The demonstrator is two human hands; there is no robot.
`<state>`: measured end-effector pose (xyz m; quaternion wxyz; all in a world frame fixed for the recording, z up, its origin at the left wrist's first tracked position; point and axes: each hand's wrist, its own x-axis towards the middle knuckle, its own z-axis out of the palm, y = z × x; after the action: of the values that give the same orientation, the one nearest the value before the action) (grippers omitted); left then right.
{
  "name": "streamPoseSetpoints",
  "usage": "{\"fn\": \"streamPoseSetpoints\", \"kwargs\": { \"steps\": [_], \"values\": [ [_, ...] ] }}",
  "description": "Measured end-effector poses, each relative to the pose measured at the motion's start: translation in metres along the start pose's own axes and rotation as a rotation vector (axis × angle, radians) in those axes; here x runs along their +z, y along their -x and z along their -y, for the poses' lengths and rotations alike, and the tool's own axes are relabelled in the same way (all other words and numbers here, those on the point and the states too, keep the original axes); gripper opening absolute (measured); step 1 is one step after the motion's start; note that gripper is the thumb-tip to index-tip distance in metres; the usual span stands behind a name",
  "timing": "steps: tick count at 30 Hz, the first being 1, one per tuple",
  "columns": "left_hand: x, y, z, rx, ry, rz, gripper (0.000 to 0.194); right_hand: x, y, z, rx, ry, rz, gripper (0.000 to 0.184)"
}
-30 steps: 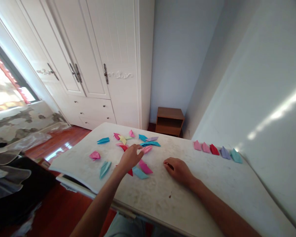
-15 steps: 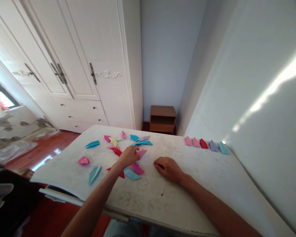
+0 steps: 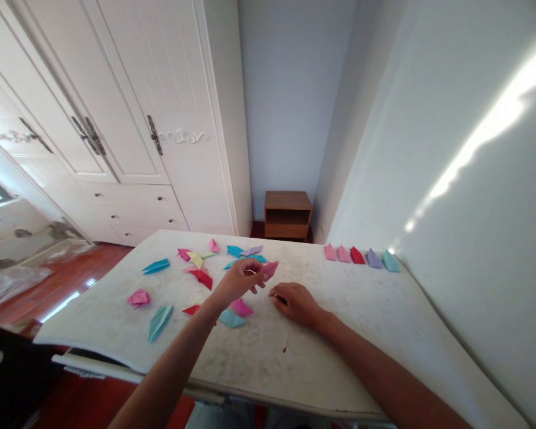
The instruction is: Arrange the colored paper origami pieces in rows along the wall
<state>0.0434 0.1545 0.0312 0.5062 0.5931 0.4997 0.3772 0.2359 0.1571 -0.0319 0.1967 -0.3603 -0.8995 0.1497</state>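
Between the thumb and fingers of my left hand (image 3: 241, 281) is a pink origami piece (image 3: 269, 270), lifted above the table with its pointed end to the right. My right hand (image 3: 295, 302) rests on the tabletop just right of it, fingers curled in and nothing visible in them. Below the left hand lie a magenta origami piece (image 3: 241, 307) and a light blue one (image 3: 231, 319). A red piece (image 3: 202, 278) lies to its left. Behind it, a blue piece (image 3: 255, 258) is partly covered by the hand.
Five is avoided here: several origami pieces stand in a row at the back right, with a red one (image 3: 357, 255) in the middle. More lie at the left, including a teal piece (image 3: 160, 323) and a pink one (image 3: 138, 298). The white table (image 3: 330, 369) meets the right wall.
My left hand has picked up the pink origami piece from the table and moved it up and slightly right. The right hand stays resting on the table. The view has shifted a little.
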Motion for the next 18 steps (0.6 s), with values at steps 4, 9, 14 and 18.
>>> {"fn": "streamPoseSetpoints", "kwargs": {
  "steps": [4,9,14,18],
  "values": [
    [0.027,-0.002,-0.023,-0.039,0.164,0.08,0.035,-0.002,0.0,0.003,0.009,0.081,-0.001,0.018],
    [0.065,-0.027,-0.049,-0.01,0.204,0.13,0.031,0.001,0.0,0.003,-0.013,0.113,-0.023,0.019],
    [0.119,-0.073,-0.074,0.021,0.256,0.239,0.037,0.005,-0.001,-0.003,-0.001,0.103,-0.025,0.02],
    [0.179,-0.106,-0.083,-0.135,0.38,0.337,0.037,0.006,0.001,-0.007,0.0,0.066,-0.039,0.021]
  ]
}}
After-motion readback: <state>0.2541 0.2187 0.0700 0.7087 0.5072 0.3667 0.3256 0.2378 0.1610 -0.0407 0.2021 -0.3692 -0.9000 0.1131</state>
